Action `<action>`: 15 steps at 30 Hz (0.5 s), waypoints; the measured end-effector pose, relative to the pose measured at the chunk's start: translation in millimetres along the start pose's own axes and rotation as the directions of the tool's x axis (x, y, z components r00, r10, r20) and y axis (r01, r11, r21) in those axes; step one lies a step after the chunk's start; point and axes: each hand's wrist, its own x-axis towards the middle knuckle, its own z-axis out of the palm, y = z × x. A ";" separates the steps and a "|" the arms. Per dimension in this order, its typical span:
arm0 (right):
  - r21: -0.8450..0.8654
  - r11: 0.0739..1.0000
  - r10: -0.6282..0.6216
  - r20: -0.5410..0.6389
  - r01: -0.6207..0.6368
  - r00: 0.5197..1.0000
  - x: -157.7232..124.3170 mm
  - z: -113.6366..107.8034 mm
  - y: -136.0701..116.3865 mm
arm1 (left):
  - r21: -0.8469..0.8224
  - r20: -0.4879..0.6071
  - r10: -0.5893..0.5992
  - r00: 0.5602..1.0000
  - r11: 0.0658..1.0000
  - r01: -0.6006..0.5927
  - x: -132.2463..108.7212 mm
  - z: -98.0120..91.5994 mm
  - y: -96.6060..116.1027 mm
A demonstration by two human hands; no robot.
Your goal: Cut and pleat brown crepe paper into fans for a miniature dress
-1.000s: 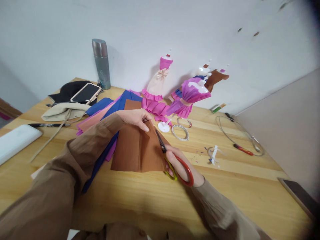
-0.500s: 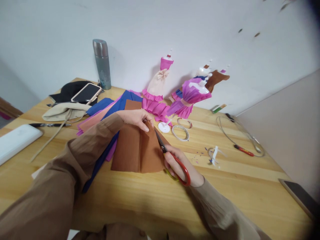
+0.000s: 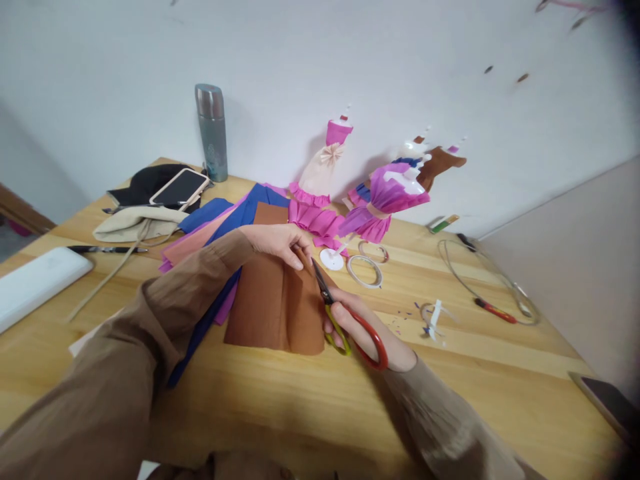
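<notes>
A brown sheet of crepe-like paper lies folded on the table in front of me, its right part raised. My left hand pinches the top of that raised fold between thumb and fingers. In my right hand is a pair of scissors with one red and one yellow-green handle loop. The blades point up and left, with their tips at the fold close to my left fingertips. Under the brown sheet and to its left lie blue, purple and peach sheets.
Small dress forms in pink, purple and brown stand along the wall. Tape rolls, scraps and a cable tool lie right. Left are a flask, phone and white box.
The scissor handles have spread apart, the yellow-green loop now showing in full. My left hand keeps its pinch on the brown sheet. The whole view has shifted slightly.
</notes>
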 end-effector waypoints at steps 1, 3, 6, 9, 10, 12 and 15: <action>0.013 1.000 0.005 -0.007 -0.005 1.000 0.4 -0.8 -0.9 | -0.001 -0.005 0.005 1.000 1.000 -0.005 0.0 -0.1 0.0; 0.033 0.999 0.018 -0.015 -0.017 1.000 1.1 -2.3 -2.0 | 0.005 -0.017 0.015 1.000 1.000 -0.015 0.3 -0.1 -1.0; 0.039 0.999 0.034 0.004 -0.035 0.999 2.3 -3.7 -3.3 | -0.003 -0.023 0.021 1.000 1.000 -0.021 1.4 0.4 -3.7; 0.037 0.999 0.037 0.015 -0.038 0.999 4.3 -3.6 -5.3 | -0.014 -0.012 0.021 1.000 1.000 -0.021 2.2 0.7 -5.6; 0.036 0.999 0.036 0.013 -0.036 0.999 5.1 -3.5 -5.8 | -0.018 -0.003 0.023 1.000 1.000 -0.023 2.3 0.8 -5.6; 0.031 0.999 0.034 0.004 -0.034 0.999 6.5 -3.4 -5.7 | -0.031 0.013 0.029 0.999 0.999 -0.028 2.2 1.2 -4.7; 0.018 0.999 0.028 -0.014 -0.028 0.999 8.2 -3.6 -3.2 | -0.058 0.025 0.027 0.999 0.998 -0.026 1.4 2.4 -2.1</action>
